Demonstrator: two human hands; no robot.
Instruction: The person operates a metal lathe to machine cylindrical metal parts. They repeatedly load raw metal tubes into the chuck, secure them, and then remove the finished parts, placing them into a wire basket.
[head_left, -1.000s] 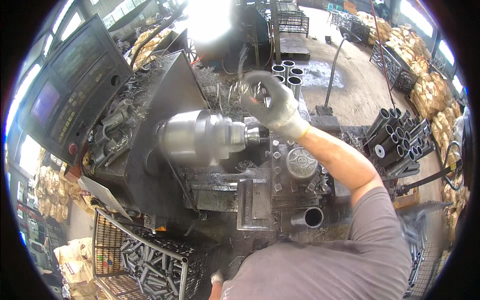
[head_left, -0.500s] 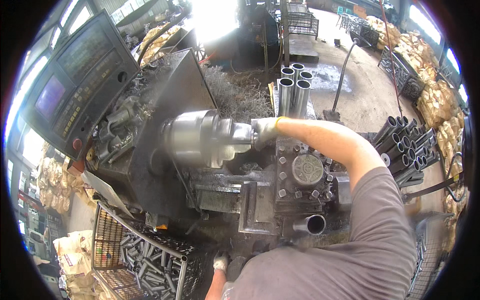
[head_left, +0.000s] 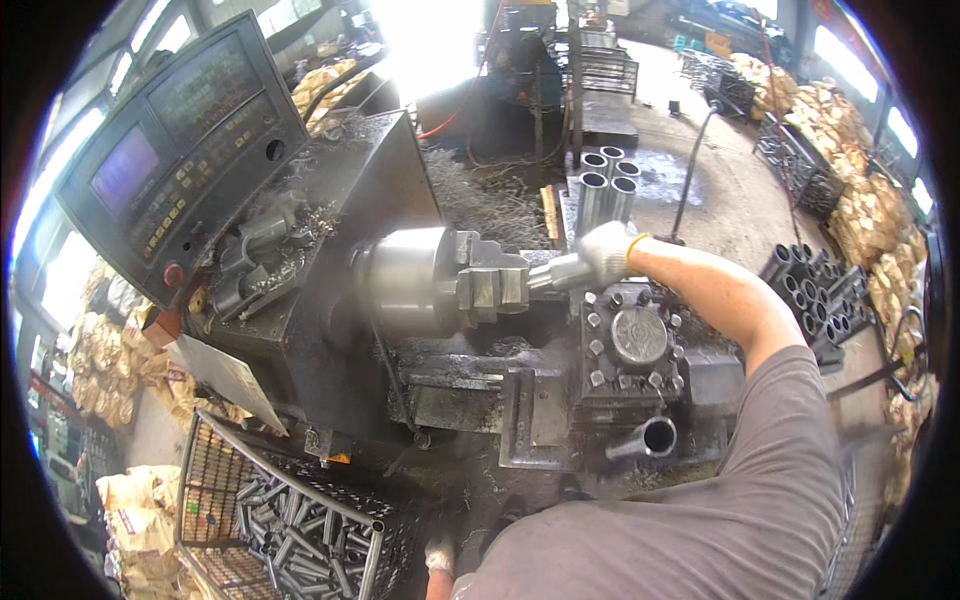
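My right hand (head_left: pixel 607 252), in a white glove with a yellow cuff, is closed around the right end of a metal tube (head_left: pixel 562 273). The tube's other end sits at the jaws (head_left: pixel 492 288) of the lathe chuck (head_left: pixel 408 275); whether it is still inside them I cannot tell. Below and right of this hand is the tool post (head_left: pixel 640 335), ringed with square-headed bolts. A short tube (head_left: pixel 657 437) points out from its near side. Low at the bottom edge hangs my left hand (head_left: pixel 440 556), also gloved, beside the wire basket; its fingers are too small to make out.
Several upright tubes (head_left: pixel 592 182) stand just behind my right hand. More tubes (head_left: pixel 815 290) are stacked at the right. A control panel (head_left: pixel 165 160) rises at the left. The wire basket (head_left: pixel 378 527) at lower left holds many short tubes. Metal shavings (head_left: pixel 480 195) lie behind the chuck.
My right hand has moved right, away from the chuck, and more of the tube shows between them. The chuck jaws were blurred and now look sharper. The whole view has shifted slightly.
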